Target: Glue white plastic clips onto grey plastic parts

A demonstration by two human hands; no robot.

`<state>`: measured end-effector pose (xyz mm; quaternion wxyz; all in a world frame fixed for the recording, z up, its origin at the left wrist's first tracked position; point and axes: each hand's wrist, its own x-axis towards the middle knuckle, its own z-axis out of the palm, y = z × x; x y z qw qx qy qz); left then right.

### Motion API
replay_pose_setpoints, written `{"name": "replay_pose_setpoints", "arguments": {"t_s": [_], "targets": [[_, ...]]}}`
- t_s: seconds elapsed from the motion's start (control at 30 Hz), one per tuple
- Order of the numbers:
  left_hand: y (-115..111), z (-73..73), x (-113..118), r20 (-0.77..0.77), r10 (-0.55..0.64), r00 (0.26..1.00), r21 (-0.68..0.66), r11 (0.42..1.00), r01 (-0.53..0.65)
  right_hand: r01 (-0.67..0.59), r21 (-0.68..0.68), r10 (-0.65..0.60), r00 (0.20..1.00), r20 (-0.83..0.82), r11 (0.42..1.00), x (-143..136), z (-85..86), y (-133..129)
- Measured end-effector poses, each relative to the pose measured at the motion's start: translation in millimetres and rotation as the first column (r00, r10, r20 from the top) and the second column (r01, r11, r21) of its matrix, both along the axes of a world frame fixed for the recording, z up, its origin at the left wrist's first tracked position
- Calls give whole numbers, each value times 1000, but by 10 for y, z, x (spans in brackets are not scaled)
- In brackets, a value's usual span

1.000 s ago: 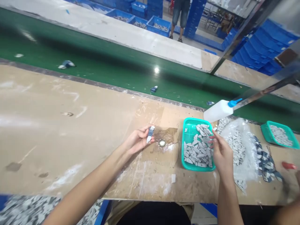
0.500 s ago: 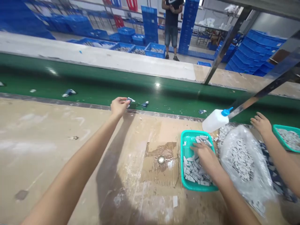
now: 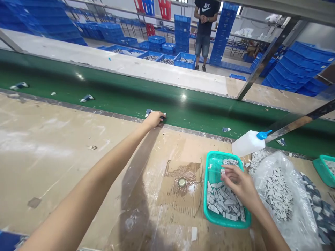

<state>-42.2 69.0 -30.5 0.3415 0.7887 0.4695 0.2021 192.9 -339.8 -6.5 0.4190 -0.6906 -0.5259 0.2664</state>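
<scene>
My left hand [image 3: 155,119] reaches over the near edge of the green belt [image 3: 199,108], its fingers closed on a small dark piece that they mostly cover. Just left of those fingers lies a blue and white piece [image 3: 148,112]. Above the teal basket [image 3: 206,195], my right hand [image 3: 237,179] pinches a small light piece [image 3: 223,171] between thumb and fingers. Many flat grey-white pieces [image 3: 222,198] fill the basket's lower part. Left of the basket, a round metal cap [image 3: 181,182] sits on a wet cardboard patch [image 3: 170,191].
A white bottle with a blue nozzle [image 3: 247,143] stands behind the basket. To the right are a plastic bag of pieces [image 3: 278,195], dark pieces [image 3: 320,205] and another teal basket [image 3: 323,174]. A slanted metal post [image 3: 267,59] rises beyond the belt. A person [image 3: 205,31] stands behind.
My left hand has let go of a blue and white piece on the belt and closed on the one to its right. My right hand has lifted from the basket. The neighbouring hand has left view.
</scene>
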Motion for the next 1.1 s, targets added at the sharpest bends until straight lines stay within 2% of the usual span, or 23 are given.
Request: {"name": "replay_pose_setpoints", "arguments": {"t_s": [0.07,0.13,0.23,0.33,0.4,0.5,0.63,0.73,0.83,0.97,1.1], "targets": [[2,2,22,66,64,996,-22,998,-62,60,-33,-67,955,-289,998,-149,123,-8],[-66,23,36,160,109,981,-74,992,-99,52,-63,-75,883,-464,997,-308,220,-5],[-337,73,31,324,100,941,-186,982,-40,-22,-111,-45,825,-564,994,-528,256,26],[-787,135,-29,510,99,854,-313,946,78,-39,-109,-28,833,-553,993,-715,152,82],[-1138,181,-97,619,122,776,-415,890,191,-12,-83,-27,894,-447,997,-827,51,130],[-1638,232,-211,679,146,720,-508,801,316,6,-19,-8,993,-117,1000,-983,-69,202],[-2089,202,-333,714,280,642,-621,676,396,-104,33,93,965,245,994,-1139,-161,254],[-2230,108,-387,712,377,592,-676,597,432,-123,51,92,909,407,991,-1179,-211,255],[-2266,-3,-419,702,422,574,-699,560,444,-182,85,115,853,509,980,-1179,-220,259],[-2280,-102,-436,704,393,591,-695,552,460,-299,77,199,784,588,951,-1187,-184,271],[-2293,-112,-443,737,327,592,-653,572,497,-327,33,228,726,648,945,-1197,-172,260]]}}
